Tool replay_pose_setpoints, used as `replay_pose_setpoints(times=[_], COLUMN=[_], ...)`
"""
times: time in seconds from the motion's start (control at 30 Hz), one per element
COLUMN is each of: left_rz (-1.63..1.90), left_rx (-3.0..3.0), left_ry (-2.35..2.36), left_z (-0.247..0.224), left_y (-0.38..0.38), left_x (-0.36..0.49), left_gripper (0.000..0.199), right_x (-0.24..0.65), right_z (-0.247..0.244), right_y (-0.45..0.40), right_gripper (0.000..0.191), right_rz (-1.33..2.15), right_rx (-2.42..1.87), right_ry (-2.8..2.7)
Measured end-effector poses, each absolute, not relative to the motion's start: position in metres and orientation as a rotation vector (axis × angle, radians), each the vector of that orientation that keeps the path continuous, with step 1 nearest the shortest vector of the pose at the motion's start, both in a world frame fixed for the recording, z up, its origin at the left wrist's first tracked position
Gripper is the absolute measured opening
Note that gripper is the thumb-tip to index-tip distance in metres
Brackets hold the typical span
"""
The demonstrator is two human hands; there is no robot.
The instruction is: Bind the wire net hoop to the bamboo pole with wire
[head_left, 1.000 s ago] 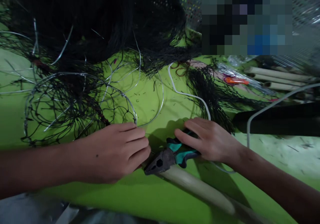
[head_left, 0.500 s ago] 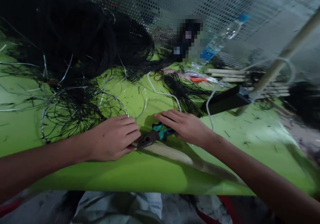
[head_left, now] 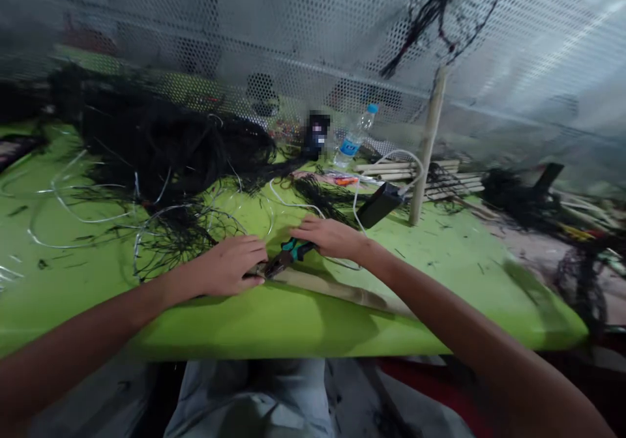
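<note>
My right hand point(head_left: 328, 237) closes round metal pliers point(head_left: 286, 257) with teal-and-black handles; my left hand point(head_left: 229, 267), fingers curled at the pliers' nose, covers a pale round pole's point(head_left: 327, 285) end, its pinch hidden from me. Beyond those fingers lies black mesh netting point(head_left: 182, 226).

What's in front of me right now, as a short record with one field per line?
Left hand: left hand at one end of a wooden pole, exact grip hidden
Right hand: right hand holding teal-and-black pliers
Pliers' head: beside the left hand, towards the pole
Surface: green table
Left side: black netting, wire-rimmed net loop
Beyond the hands: black box, blue-capped bottle, upright pole
</note>
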State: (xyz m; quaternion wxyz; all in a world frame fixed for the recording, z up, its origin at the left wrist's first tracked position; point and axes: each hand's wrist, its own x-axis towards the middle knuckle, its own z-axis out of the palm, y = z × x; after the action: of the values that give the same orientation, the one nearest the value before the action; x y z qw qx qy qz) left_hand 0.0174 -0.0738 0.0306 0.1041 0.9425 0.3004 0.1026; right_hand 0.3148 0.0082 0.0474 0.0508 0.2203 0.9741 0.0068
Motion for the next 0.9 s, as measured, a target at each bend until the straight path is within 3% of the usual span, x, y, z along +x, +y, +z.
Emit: replay_pose_setpoints(times=[0.2,0.37,0.47,0.63,0.77,0.9], left_rz=[0.269,0.216,0.188,0.191,0.173,0.259], left_rx=[2.748,2.685,2.643,2.559,2.471,2.375], left_ry=[0.948,0.979,0.967,0.949,0.796,0.734], left_z=[0.033,0.041,0.047,0.057,0.058,0.051], left_y=[-0.075,-0.076,-0.075,-0.061,-0.044,-0.036], left_x=[0.018,0.019,0.019,0.029,0.042,0.045], left_gripper=[0.026,0.027,0.029,0.049,0.031,0.018], right_x=[0.321,0.323,0.322,0.304,0.288,0.286], right_z=[0.045,0.057,0.064,0.06,0.057,0.065], right_y=[0.001,0.008,0.017,0.02,0.01,-0.003], right_gripper=[0.085,0.048,0.047,0.045,0.047,0.045], right_rz=[-0.183,-0.528,-0.809,-1.524,-2.146,-2.467], right_rx=[0.727,0.899,1.159,1.844,2.152,2.273], right_ry=[3.034,3.147,3.234,3.092,2.644,2.276])
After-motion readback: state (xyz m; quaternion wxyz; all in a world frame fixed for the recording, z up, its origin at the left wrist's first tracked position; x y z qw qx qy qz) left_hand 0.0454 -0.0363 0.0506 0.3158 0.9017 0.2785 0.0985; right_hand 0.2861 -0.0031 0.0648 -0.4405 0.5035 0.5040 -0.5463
